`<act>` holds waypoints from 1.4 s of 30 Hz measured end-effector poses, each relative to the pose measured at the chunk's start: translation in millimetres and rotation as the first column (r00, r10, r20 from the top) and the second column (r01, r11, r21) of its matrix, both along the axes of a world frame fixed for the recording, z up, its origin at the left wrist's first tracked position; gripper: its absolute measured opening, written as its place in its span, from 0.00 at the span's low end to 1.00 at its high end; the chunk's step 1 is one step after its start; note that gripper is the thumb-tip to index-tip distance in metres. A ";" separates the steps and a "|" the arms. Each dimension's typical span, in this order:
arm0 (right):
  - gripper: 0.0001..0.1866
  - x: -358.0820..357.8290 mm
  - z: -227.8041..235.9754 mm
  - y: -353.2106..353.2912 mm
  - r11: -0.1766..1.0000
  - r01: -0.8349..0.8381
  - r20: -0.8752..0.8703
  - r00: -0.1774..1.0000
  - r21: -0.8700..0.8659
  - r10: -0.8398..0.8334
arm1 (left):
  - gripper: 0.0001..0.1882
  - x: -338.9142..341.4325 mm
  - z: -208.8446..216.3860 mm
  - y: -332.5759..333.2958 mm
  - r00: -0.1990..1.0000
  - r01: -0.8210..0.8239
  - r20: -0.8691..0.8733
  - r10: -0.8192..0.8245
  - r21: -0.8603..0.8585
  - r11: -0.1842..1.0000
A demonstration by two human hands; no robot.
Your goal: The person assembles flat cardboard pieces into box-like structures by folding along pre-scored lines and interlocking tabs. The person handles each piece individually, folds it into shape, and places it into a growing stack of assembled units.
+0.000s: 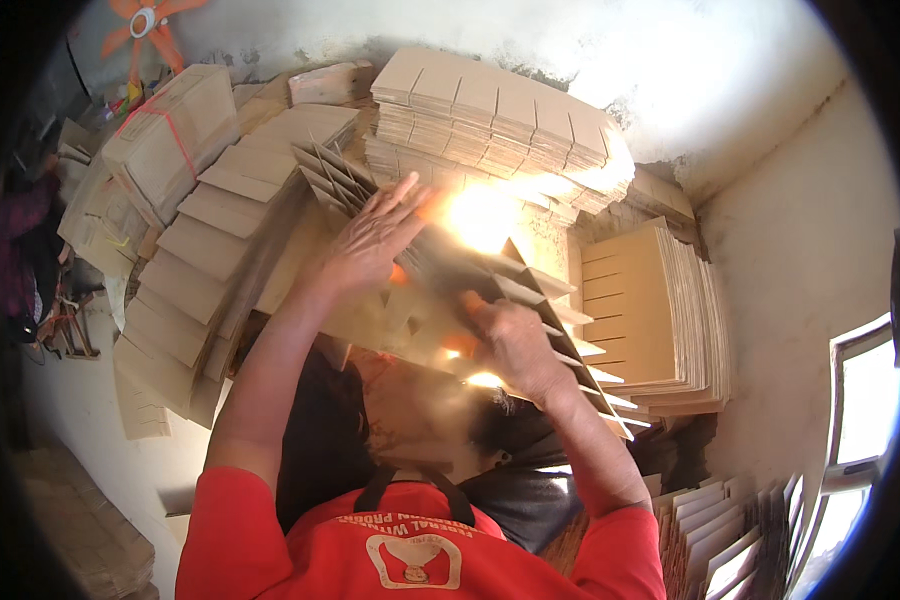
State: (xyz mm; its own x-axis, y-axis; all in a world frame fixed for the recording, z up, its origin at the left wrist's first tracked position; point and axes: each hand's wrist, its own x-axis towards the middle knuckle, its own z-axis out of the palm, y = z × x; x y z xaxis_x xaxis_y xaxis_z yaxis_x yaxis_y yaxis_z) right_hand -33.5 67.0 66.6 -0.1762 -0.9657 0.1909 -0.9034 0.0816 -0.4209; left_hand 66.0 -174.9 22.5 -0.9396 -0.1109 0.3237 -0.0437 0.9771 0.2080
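Observation:
A cardboard divider grid [530, 290], made of slotted strips that interlock, is held up in the middle of the view; bright glare washes out part of it. My left hand [370, 235] lies flat against its upper left part with the fingers spread, supporting it. My right hand [515, 345] grips the grid's lower edge, fingers curled around the strips. Both arms come up from red sleeves [240, 520] at the lower edge.
Tall stacks of slotted cardboard sheets [490, 110] stand behind the grid, with another stack [650, 320] at the right. Tied cardboard bundles [170, 130] lie at the left. Upright sheets [730, 540] fill the lower right. An orange fan [145, 20] and a window [860, 400] are on the walls.

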 end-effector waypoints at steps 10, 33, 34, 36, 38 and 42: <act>0.25 24.9 46.7 33.2 0.946 0.210 -0.238 0.933 -0.248 -0.269 | 0.09 -28.3 12.8 -0.8 0.860 0.205 -0.472 -0.194 -0.029 0.978; 0.29 -208.9 -103.5 216.9 0.556 0.819 -0.688 0.324 -0.139 -0.649 | 0.02 161.2 -36.5 -126.8 0.722 -0.535 -0.089 0.686 -0.701 0.472; 0.30 -216.6 -108.4 219.2 0.553 0.815 -0.688 0.302 -0.173 -0.660 | 0.02 167.3 -66.4 -126.3 0.709 -0.525 -0.026 0.705 -0.687 0.502; 0.32 -228.7 -108.6 223.4 0.528 0.842 -0.676 0.324 -0.113 -0.662 | 0.04 171.7 -92.6 -120.2 0.699 -0.507 0.107 0.707 -0.622 0.597; 0.34 -248.3 -109.7 235.9 0.586 0.803 -0.691 0.363 -0.108 -0.625 | 0.06 170.0 -95.4 -110.5 0.711 -0.493 0.231 0.664 -0.509 0.705; 0.36 -303.0 -124.1 320.0 0.807 0.465 -0.663 0.478 -0.364 -0.576 | 0.09 120.3 -51.4 -83.7 0.749 -0.642 0.187 0.636 -0.035 0.766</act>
State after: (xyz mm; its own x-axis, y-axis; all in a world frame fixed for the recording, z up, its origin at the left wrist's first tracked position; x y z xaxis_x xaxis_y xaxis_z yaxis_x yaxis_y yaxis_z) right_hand -336.5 387.0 -57.5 -0.3914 -0.7032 0.5935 -0.7076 0.6424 0.2945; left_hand 186.2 -258.7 -29.0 -0.6859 -0.7130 0.1459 -0.6944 0.7011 0.1618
